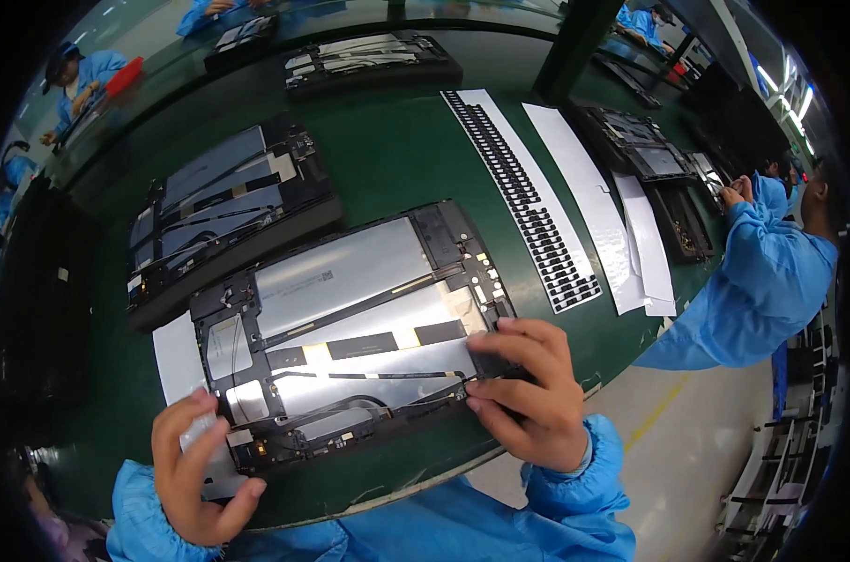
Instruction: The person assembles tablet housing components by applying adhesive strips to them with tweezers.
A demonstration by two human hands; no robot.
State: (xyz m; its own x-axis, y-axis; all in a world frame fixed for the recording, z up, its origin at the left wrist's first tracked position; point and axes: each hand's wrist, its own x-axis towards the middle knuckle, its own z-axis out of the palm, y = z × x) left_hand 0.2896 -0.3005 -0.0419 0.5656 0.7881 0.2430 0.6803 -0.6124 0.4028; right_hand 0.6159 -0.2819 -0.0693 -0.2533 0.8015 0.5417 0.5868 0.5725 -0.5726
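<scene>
An opened tablet (341, 272), with silver battery panels, black flex strips and small boards along its edges, lies in front of me. At its lower left corner is my left hand (193, 468), fingers spread, with nothing visibly held. Under those fingers a white sheet (177, 361) sticks out from beneath the tablet's left side. My right hand (537, 393) is at the tablet's lower right edge. Its thumb and a finger close together by the end of a thin black cable (378, 376); whatever is between the fingertips is too small to make out.
A second opened tablet (228, 201) rests on a black block at left, another tablet (369, 56) farther back. Right of mine lie a sheet of black stickers (523, 206) and white sheets (594, 206). A co-worker in blue (772, 262) works at right, beside stacked tablets (636, 140).
</scene>
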